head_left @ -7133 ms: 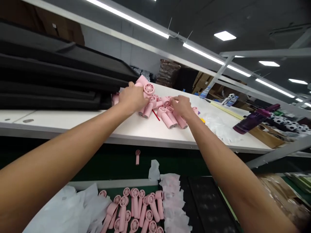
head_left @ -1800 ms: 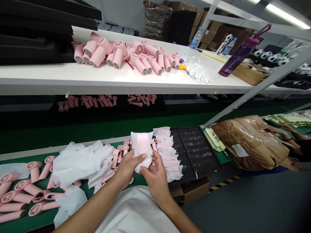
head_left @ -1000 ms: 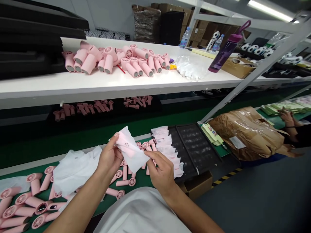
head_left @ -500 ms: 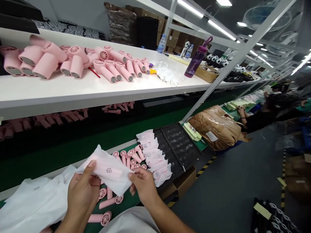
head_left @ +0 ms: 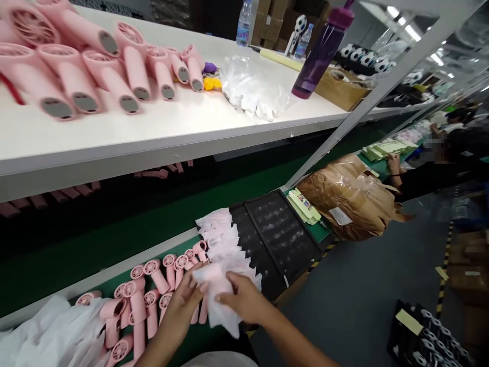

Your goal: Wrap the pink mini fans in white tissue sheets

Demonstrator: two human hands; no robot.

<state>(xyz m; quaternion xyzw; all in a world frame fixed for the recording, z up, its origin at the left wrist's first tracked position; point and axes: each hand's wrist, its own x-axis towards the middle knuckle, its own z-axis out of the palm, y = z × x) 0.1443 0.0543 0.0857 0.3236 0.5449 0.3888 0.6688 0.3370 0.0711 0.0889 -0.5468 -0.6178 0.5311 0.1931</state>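
Observation:
Both hands hold a white pouch with a pink handheld fan inside (head_left: 216, 288), low in the view over the green bench. My left hand (head_left: 182, 305) grips its left side with fingers closed. My right hand (head_left: 244, 302) pinches its right side. Just beyond them lies a fanned row of filled white pouches (head_left: 221, 235). Loose pink fans (head_left: 147, 290) lie on the bench to the left, beside a heap of empty white bags (head_left: 49, 336).
A white shelf (head_left: 160, 133) above carries more pink fans (head_left: 95, 71), clear bags (head_left: 254, 92) and a purple bottle (head_left: 323, 51). Black trays (head_left: 278, 234) lie right of the pouches, then a brown paper bundle (head_left: 351, 196). Another person sits far right (head_left: 431, 171).
The view has swung right and closer to the shelf. My hands have carried the bagged fan rightward and down to the near end of the pouch row.

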